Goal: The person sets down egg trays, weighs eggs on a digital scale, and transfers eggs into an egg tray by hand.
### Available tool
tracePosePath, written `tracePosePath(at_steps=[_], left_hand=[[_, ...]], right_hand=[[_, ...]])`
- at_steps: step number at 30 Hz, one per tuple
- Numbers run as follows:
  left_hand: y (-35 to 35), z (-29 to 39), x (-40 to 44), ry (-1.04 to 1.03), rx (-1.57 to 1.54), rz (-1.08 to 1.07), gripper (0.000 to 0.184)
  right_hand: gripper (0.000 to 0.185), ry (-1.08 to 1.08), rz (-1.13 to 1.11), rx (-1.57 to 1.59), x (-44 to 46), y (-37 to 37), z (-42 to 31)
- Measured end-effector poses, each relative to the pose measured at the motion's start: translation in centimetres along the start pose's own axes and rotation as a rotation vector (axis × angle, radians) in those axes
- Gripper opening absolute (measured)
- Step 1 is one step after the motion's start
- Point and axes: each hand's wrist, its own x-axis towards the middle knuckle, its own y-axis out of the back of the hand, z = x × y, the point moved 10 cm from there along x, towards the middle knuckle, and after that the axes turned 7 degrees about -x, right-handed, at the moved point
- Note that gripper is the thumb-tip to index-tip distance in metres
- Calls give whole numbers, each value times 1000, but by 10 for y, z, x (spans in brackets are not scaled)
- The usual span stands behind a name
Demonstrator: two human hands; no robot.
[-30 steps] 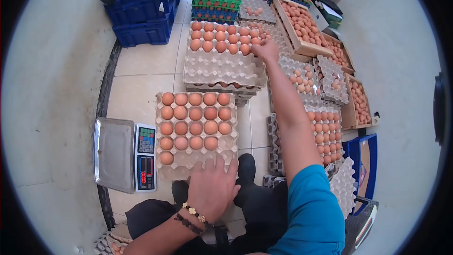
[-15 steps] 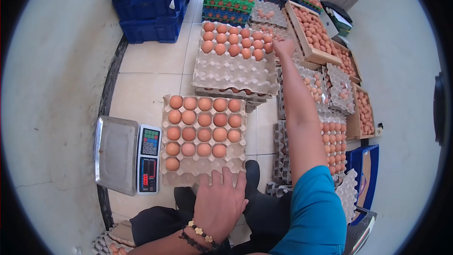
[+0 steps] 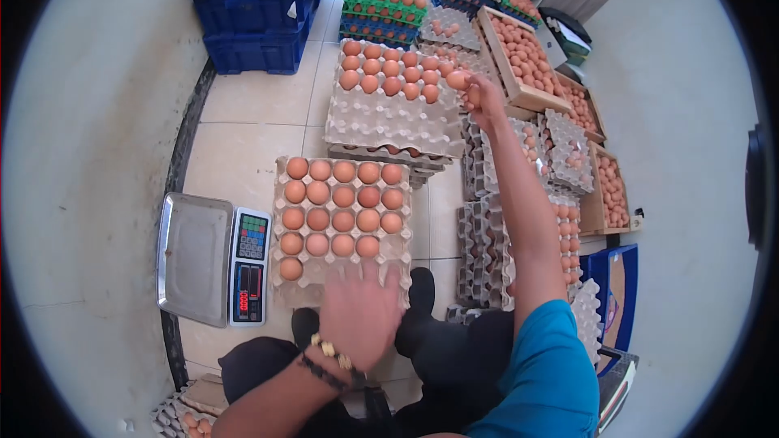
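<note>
My right hand [image 3: 487,104], arm stretched far forward, is closed around brown eggs [image 3: 458,80]; two show at the fingers, beside the right edge of the far egg tray [image 3: 389,118]. That grey pulp tray tops a stack, with rows of eggs in its far part and bare cups nearer me. Blurred by motion, my left hand [image 3: 363,308] is over the near edge of a closer tray [image 3: 312,294], its fingers stretched out and apart. Eggs fill most of this closer tray; its nearest row shows one egg [image 3: 290,268] at the left, and my fingers hide part of that row.
Left of the near tray stands a digital scale [image 3: 195,259] with a metal pan. Stacked egg trays [image 3: 480,255] and wooden crates of eggs [image 3: 519,85] line the right side. Blue plastic crates [image 3: 251,20] sit far left. My shoe [image 3: 420,290] is just beyond the near tray.
My right hand has shifted slightly nearer and off the far tray's right edge, with eggs now visible in its fingers. My left hand has moved slightly forward over the near tray.
</note>
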Motion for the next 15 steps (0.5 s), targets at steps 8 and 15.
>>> tracePosePath(at_steps=[8, 15], left_hand=[[90, -60, 7, -177, -699, 647, 55], [50, -77, 16, -375, -1217, 223, 56]], right_hand=[[32, -29, -502, -122, -215, -159, -71], [30, -100, -531, -284, -292, -226, -56]])
